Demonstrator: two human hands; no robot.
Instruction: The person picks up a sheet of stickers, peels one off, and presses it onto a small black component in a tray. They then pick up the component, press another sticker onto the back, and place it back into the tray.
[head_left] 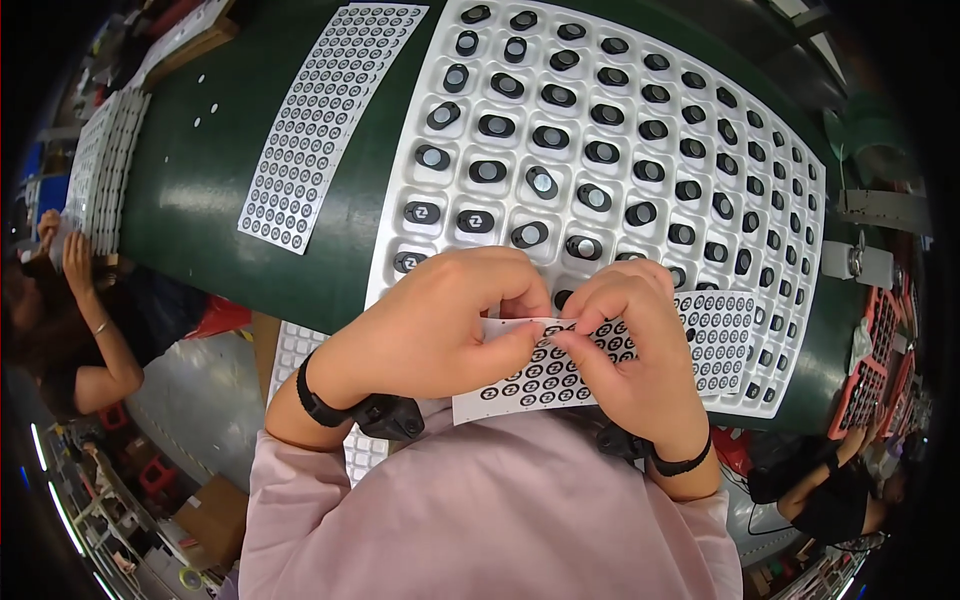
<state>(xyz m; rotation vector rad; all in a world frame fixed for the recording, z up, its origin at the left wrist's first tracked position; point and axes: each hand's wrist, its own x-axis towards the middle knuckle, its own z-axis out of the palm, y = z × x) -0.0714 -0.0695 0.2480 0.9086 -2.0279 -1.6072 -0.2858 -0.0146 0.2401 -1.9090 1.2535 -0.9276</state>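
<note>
My left hand [465, 320] pinches the upper edge of a white sticker sheet [715, 350] printed with rows of black round labels. My right hand [630, 350] lies across the same sheet, its thumb and forefinger closed at a label near that edge. Whether a label is lifted between those fingertips is too small to tell. Beneath and beyond both hands lies a big white plastic tray [393, 215] of square pockets. Small black oval parts [552, 136] sit in its pockets, most with a grey disc on top. A few at the near left, such as one black part [475, 221], carry a white mark.
Another sticker sheet [330, 120] lies on the green table [200, 200] left of the tray. Stacked white trays [105, 165] stand at the far left, by another person's hands [76, 262]. On the right, red trays [865, 390] and another person's arm [815, 480] show.
</note>
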